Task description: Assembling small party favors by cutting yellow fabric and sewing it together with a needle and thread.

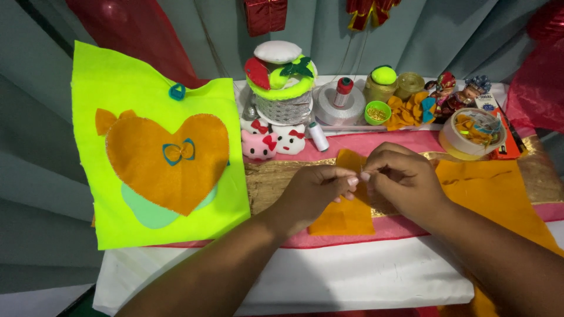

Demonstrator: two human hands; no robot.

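Two hands are in view, the left hand (314, 194) and the right hand (402, 179), with fingertips meeting. Under them lies one small orange felt piece (343, 217); just right of the right hand lies one larger orange felt sheet (493, 188). Far left of the left hand hangs one neon yellow cloth (126, 88), which carries one orange heart (167, 161) and two small blue bows (178, 151). Beyond the left hand sit two plush cat heads, one pink (258, 145) and one white (291, 140). Beyond both hands I count two thread spools, one white (318, 136) and one red (343, 91). Beyond the right hand stands one tape roll (473, 134) and two small figurines (455, 94).
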